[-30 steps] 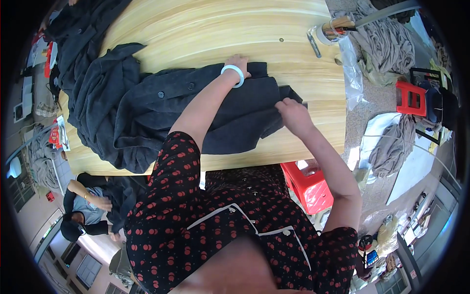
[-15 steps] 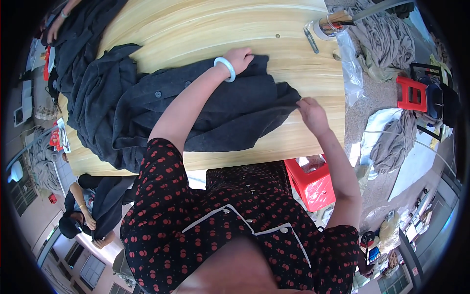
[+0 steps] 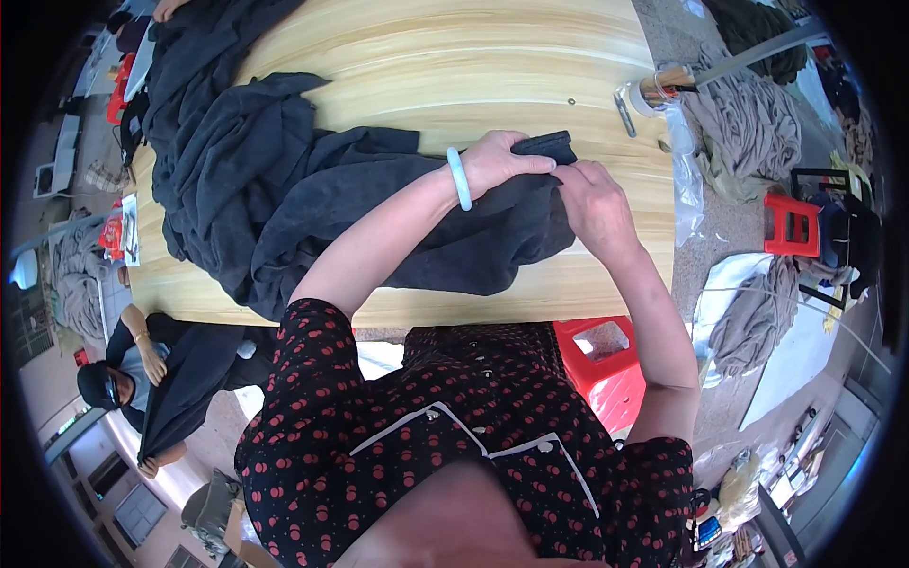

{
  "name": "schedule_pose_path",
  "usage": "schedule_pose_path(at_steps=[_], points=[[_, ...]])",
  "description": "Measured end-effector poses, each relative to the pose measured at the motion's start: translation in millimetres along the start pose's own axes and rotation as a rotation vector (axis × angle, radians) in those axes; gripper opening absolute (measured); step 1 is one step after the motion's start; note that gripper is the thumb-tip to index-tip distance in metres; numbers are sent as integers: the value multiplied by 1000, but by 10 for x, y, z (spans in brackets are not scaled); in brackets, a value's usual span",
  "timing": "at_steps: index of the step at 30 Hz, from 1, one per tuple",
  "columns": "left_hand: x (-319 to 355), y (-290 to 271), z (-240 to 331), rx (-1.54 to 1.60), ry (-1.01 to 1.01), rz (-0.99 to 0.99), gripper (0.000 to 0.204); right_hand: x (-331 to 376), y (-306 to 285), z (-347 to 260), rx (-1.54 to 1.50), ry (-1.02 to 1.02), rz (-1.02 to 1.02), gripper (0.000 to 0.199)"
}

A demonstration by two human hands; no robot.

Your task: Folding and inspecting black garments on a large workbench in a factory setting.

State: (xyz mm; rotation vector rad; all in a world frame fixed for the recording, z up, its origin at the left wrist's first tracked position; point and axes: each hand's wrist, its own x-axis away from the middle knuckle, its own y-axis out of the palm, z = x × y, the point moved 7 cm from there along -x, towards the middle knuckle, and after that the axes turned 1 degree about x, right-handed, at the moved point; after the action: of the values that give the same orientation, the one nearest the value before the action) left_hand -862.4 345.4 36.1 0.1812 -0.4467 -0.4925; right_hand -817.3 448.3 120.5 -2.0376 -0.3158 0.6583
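Note:
A dark charcoal garment (image 3: 369, 204) lies crumpled across the wooden table (image 3: 473, 76), its bulk heaped on the left. My left hand (image 3: 502, 163), with a pale bangle (image 3: 458, 180) on its wrist, grips the garment's right end, the thumb pressed on top of a folded edge. Close beside it, my right hand (image 3: 595, 201) pinches the same end, its fingertips near my left thumb. A short folded piece of the cloth (image 3: 549, 147) sticks out past my left hand. Cloth under both palms is hidden.
A small tool (image 3: 625, 114) and a holder of tools (image 3: 651, 97) lie at the table's right edge. Red stools (image 3: 598, 355) stand in front and to the right. Grey cloth heaps (image 3: 755, 322) lie on the floor. A co-worker (image 3: 133, 379) handles dark cloth at lower left.
My right hand has moved up and left, bringing the garment's corner to my left hand. My left hand has shifted right and down slightly, and the garment's right end is now gathered and folded.

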Motion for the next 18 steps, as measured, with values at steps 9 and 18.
schedule_pose_path(at_steps=[9, 18], points=[[16, -71, -59, -111, 82, 93, 28, -37, 81, -78, -29, 78, -18, 19], [-12, 70, -31, -107, 24, 100, 25, -29, 31, 68, 42, 135, 8, 25]])
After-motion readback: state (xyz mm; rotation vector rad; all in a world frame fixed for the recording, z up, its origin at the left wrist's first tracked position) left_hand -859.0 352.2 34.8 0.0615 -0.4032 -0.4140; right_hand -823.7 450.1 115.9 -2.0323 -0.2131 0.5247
